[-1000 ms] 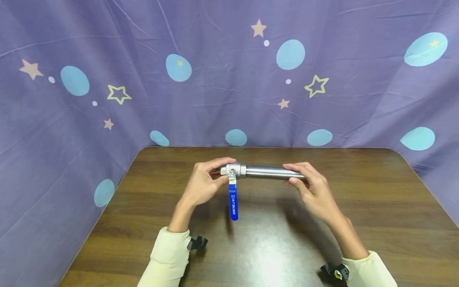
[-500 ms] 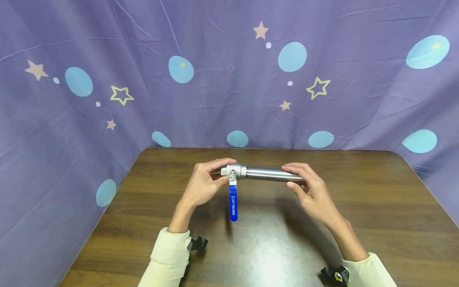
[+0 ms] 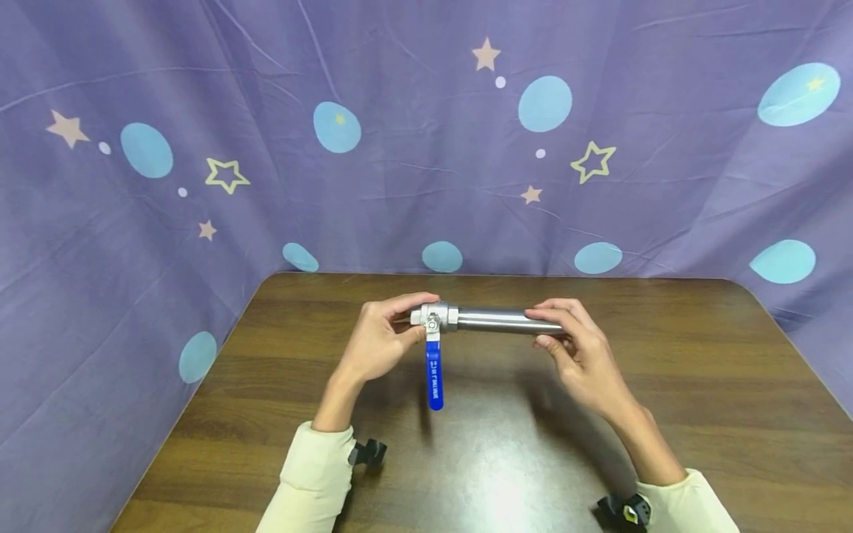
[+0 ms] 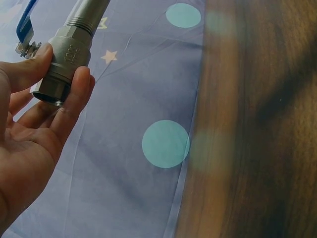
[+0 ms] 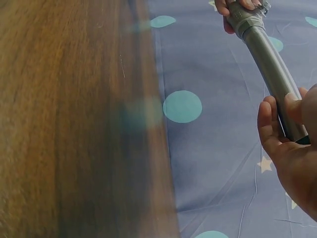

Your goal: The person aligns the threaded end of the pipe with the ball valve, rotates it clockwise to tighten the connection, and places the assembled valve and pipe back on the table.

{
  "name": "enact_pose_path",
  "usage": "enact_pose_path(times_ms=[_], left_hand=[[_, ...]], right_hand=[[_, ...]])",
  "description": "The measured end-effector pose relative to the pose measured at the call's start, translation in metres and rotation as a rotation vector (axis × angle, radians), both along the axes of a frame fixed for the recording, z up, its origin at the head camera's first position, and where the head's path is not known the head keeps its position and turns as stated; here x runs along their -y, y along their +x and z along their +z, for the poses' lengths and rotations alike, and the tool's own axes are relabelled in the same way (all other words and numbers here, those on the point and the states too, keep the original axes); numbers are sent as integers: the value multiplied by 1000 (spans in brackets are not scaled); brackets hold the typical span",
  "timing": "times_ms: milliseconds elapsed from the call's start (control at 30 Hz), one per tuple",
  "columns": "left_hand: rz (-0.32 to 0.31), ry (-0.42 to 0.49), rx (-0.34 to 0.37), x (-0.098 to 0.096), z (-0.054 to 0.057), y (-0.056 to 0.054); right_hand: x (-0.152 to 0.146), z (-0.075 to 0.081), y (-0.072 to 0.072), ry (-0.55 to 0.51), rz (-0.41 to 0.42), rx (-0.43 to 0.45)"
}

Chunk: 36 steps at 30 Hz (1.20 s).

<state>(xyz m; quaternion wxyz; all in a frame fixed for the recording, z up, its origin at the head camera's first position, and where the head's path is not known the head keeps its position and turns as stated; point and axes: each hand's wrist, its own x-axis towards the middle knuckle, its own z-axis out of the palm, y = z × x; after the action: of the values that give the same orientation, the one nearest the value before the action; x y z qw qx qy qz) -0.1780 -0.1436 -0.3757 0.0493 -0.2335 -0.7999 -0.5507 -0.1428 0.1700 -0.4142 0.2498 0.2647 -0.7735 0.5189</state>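
Note:
A silver ball valve [image 3: 436, 315] with a blue lever handle [image 3: 435, 376] is joined to a shiny metal pipe [image 3: 496, 320]. Both are held level above the table, and the handle points toward the person. My left hand [image 3: 378, 342] grips the valve body at its free end, thumb in front and fingers behind. In the left wrist view, the valve's open end [image 4: 51, 91] shows between thumb and fingers, and threads [image 4: 81, 24] are visible where the pipe meets it. My right hand [image 3: 586, 363] holds the pipe's far end, which its fingers partly cover.
A brown wooden table [image 3: 266, 414] lies below, its back edge against a purple curtain [image 3: 400, 200] with stars and blue dots. Dark wrist mounts [image 3: 368, 452] sit by the cream sleeves [image 3: 309, 474].
The right-hand fingers and thumb shift slightly around the pipe. The left hand and valve stay nearly in place. The head view tilts a little.

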Motion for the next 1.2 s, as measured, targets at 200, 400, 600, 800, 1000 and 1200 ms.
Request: enact_pose_path(times_ms=[200,400,600,800,1000,1200], left_hand=[[-5,0,-1,0,0,0],[-11,7,-13,0,1,0],[-14,17,-17,0,1,1],[-9,10,-8,0,2,1],[-8,4,-12,-1,1,1],[-10,5,-17,-1,2,1]], right_hand=[[0,0,-1,-22,2,-14],[0,0,-1,-46,25,-19],[0,-1,-1,-75,50,-6],[0,-1,-1,-53,35,-5],[0,0,-1,-34,16,1],[-1,0,0,-19,2,8]])
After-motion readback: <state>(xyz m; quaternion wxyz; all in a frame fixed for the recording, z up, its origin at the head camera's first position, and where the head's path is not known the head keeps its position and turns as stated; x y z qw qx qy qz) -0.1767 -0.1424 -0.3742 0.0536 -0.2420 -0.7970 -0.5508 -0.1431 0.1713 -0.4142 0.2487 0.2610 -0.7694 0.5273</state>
